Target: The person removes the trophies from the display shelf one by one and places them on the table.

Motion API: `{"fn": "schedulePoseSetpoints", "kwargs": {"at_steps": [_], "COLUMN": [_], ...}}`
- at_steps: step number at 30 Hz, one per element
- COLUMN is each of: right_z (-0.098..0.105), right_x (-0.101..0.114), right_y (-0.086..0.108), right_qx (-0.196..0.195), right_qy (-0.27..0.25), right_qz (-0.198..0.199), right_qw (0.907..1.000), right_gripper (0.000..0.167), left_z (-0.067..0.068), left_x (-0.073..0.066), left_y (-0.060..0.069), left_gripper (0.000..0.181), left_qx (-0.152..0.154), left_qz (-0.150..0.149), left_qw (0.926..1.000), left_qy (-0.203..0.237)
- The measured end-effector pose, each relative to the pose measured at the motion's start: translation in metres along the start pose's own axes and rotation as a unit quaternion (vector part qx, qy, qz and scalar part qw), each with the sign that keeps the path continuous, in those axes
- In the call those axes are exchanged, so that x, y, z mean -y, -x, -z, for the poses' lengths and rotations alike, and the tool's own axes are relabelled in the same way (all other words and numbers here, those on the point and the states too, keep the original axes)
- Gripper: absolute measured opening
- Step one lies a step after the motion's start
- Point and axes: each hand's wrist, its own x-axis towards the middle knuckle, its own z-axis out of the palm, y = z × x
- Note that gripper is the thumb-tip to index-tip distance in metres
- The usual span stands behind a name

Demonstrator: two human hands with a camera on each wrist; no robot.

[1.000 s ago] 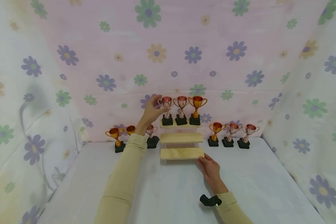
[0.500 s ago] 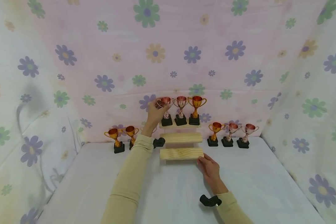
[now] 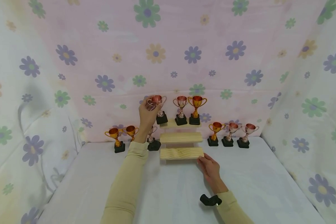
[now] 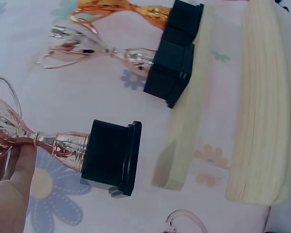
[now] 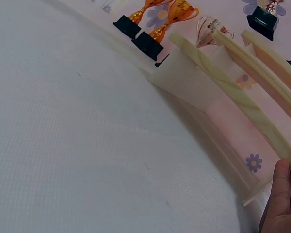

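Observation:
My left hand pinches a rose-gold trophy cup around its bowl and upper stem. The trophy hangs just left of the top step of a three-step wooden display stand, tilted slightly. In the left wrist view its black base is apart from the top step. On that step stand another rose-gold trophy and a gold trophy, side by side. My right hand grips the right end of the bottom step; in the right wrist view its fingertips press the board's edge.
Left of the stand are two gold trophies and a pinkish trophy, partly hidden by my left forearm. To its right stand a gold trophy and two rose-gold ones. Flowered cloth hangs behind the white table.
My left hand first held the rose-gold trophy at the top step's left end. Now it has moved left with the trophy, off the step. The right hand stays put.

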Motion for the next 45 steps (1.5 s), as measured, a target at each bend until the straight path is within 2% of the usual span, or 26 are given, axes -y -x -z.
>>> {"fn": "schedulePoseSetpoints", "kwargs": {"at_steps": [4, 11, 17, 22, 26, 32, 39, 45], "right_z": [0.0, 0.001, 0.001, 0.0, 0.0, 0.001, 0.002, 0.001], "right_x": [0.0, -0.001, -0.001, -0.001, -0.001, 0.0, -0.001, -0.002], "right_y": [-0.001, -0.001, -0.001, -0.002, -0.001, -0.002, -0.003, -0.002], "right_qx": [-0.001, 0.001, 0.001, -0.004, -0.001, -0.003, -0.003, -0.005], "right_qy": [0.003, 0.008, 0.009, 0.01, 0.013, 0.011, 0.011, 0.015], "right_qz": [0.0, -0.005, -0.003, -0.001, -0.003, 0.0, 0.003, 0.0], "right_qw": [1.0, 1.0, 1.0, 0.9999, 0.9999, 0.9999, 0.9999, 0.9999], "right_gripper": [0.054, 0.054, 0.055, 0.055, 0.055, 0.056, 0.054, 0.054], "left_z": [0.009, 0.023, 0.038, 0.053, 0.065, 0.079, 0.087, 0.088], "left_x": [-0.004, -0.004, 0.003, 0.01, 0.018, 0.045, 0.079, 0.091], "left_y": [0.01, 0.032, 0.054, 0.074, 0.091, 0.112, 0.122, 0.123], "left_gripper": [0.054, 0.05, 0.052, 0.053, 0.053, 0.055, 0.056, 0.054], "left_qx": [-0.005, 0.012, 0.005, -0.011, -0.012, -0.007, -0.004, 0.024], "left_qz": [-0.014, -0.035, -0.034, -0.007, 0.016, 0.046, 0.095, 0.116], "left_qw": [0.9999, 0.9992, 0.9994, 0.9998, 0.9996, 0.9988, 0.9947, 0.9914], "left_qy": [0.004, 0.012, 0.005, -0.014, -0.019, -0.014, -0.039, -0.055]}}
